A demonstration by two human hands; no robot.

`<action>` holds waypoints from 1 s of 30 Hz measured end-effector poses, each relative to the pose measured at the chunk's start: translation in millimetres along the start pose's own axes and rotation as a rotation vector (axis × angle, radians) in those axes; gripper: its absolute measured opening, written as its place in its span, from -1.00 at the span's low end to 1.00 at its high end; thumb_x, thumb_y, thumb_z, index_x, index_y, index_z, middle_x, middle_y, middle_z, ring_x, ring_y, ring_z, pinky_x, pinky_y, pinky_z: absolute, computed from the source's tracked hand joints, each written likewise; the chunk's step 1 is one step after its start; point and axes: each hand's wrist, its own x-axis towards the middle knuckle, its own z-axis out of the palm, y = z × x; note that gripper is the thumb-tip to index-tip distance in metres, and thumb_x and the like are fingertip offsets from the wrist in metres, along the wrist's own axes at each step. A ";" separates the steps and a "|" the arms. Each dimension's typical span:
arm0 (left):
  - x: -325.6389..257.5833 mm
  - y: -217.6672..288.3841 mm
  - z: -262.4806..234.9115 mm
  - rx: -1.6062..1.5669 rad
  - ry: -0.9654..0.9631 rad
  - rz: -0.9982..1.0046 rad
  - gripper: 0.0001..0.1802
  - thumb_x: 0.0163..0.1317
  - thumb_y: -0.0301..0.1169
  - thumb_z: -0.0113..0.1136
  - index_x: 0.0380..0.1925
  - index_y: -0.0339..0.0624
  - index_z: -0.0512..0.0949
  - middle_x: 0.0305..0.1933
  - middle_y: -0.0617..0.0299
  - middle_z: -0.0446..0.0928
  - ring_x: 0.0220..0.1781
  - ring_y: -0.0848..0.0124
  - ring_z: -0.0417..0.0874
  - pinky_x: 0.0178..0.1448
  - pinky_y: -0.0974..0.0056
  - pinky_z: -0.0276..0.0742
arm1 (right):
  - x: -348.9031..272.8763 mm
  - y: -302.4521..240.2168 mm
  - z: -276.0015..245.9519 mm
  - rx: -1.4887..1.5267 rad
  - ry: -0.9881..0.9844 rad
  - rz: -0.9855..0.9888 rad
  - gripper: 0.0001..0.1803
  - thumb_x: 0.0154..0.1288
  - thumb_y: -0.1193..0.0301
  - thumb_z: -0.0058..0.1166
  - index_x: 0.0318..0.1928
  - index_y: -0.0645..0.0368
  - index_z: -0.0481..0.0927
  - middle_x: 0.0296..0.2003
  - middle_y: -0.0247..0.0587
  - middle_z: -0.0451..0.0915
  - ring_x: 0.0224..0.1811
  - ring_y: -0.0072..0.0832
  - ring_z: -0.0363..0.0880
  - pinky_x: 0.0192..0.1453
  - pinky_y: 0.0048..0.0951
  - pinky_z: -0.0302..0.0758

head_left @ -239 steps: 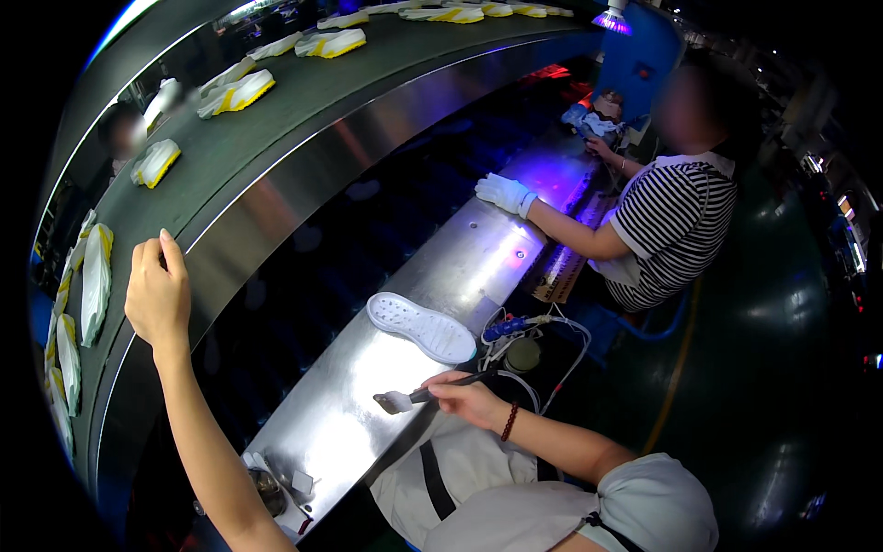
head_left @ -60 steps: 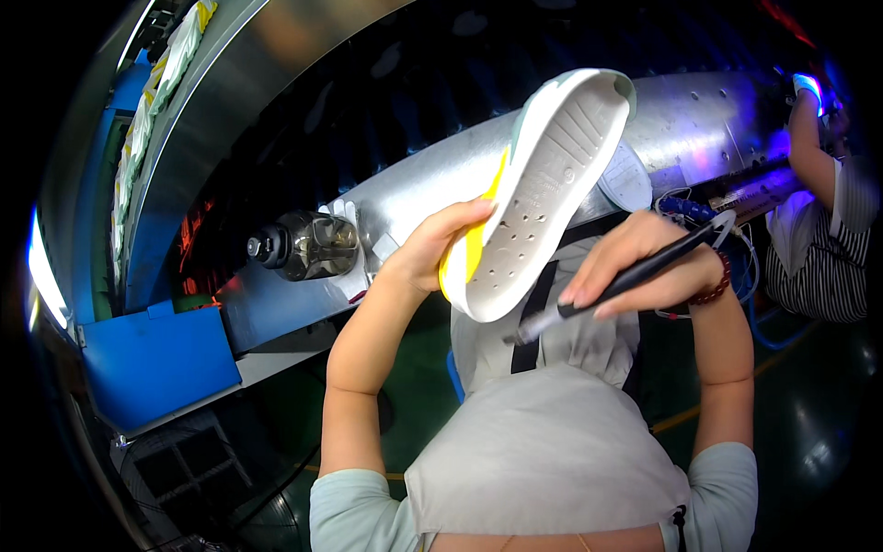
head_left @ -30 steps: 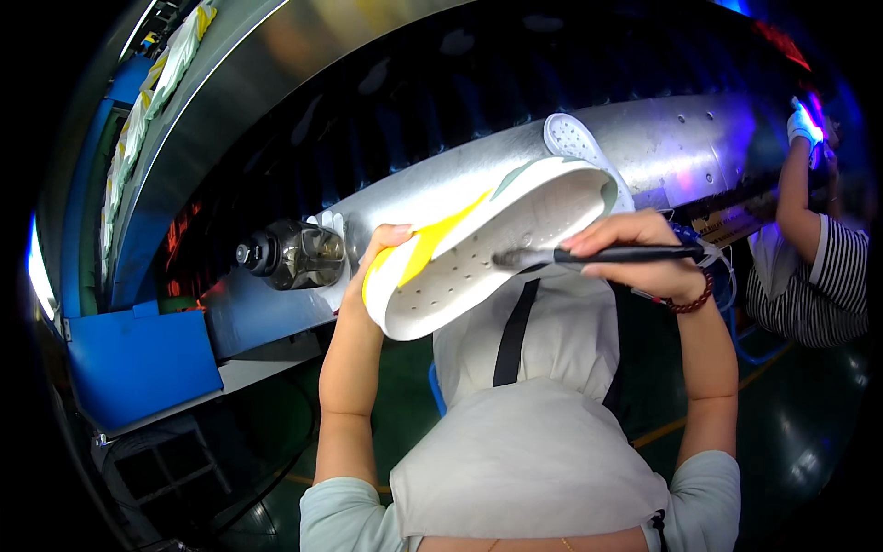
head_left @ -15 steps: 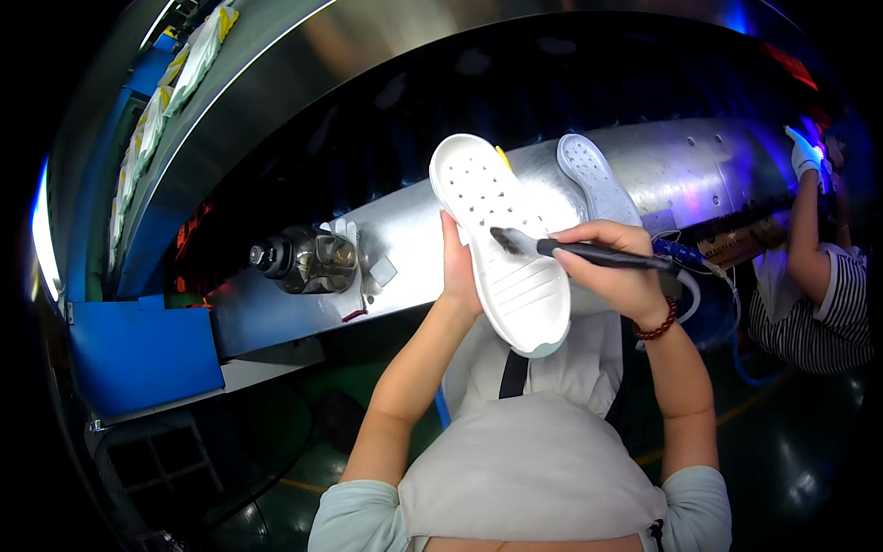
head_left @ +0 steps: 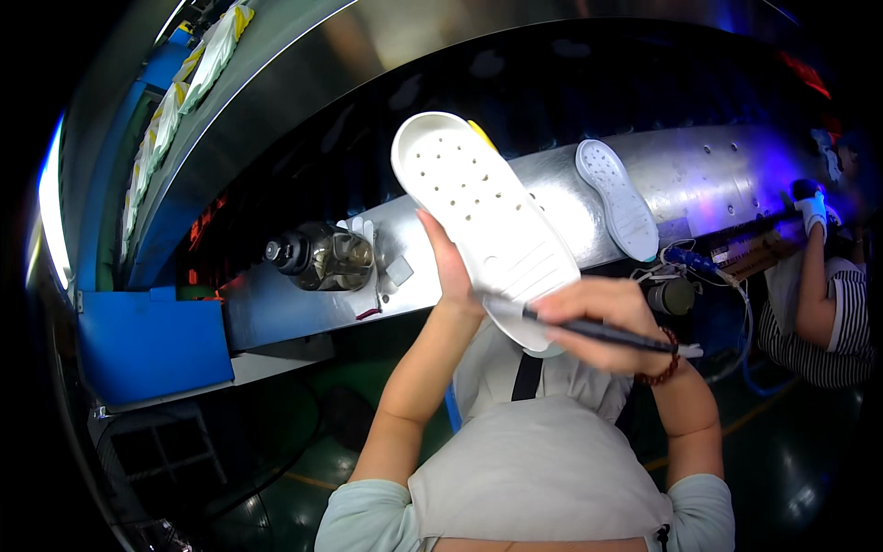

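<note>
A white shoe sole [head_left: 464,189] with small holes at its far end and ridges nearer me is tilted up in front of my body. My left hand [head_left: 451,267] grips it along the left edge, thumb upward, other fingers hidden behind. Closed around a black-handled brush [head_left: 607,333] is my right hand [head_left: 612,317], slightly blurred. The brush's tip is smeared by motion over the left edge of the sole's near part, close to my left hand. A second, pale shoe sole [head_left: 618,202] lies on the metal bench to the right.
On the metal bench [head_left: 414,239] at left stand a dark clear bottle [head_left: 326,258] and a small grey block [head_left: 399,270]. A blue box [head_left: 152,350] is at the far left. Cables and a round green container [head_left: 671,296] lie right, near a gloved co-worker [head_left: 819,304].
The brush has moved from the sole's middle toward its near left edge. The sole has shifted slightly left and away. The co-worker's gloved hand has come lower.
</note>
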 end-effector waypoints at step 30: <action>-21.4 8.1 4.4 -0.059 -0.221 0.043 -0.32 0.23 0.05 -0.50 0.13 -0.30 0.12 0.09 -0.03 0.28 0.08 0.20 0.38 0.15 0.18 0.29 | 1.2 19.0 -8.2 0.316 0.164 0.097 -0.76 -0.14 0.65 0.15 -0.34 0.24 0.55 -0.35 -0.18 0.57 -0.27 -0.46 0.49 -0.14 -0.52 0.39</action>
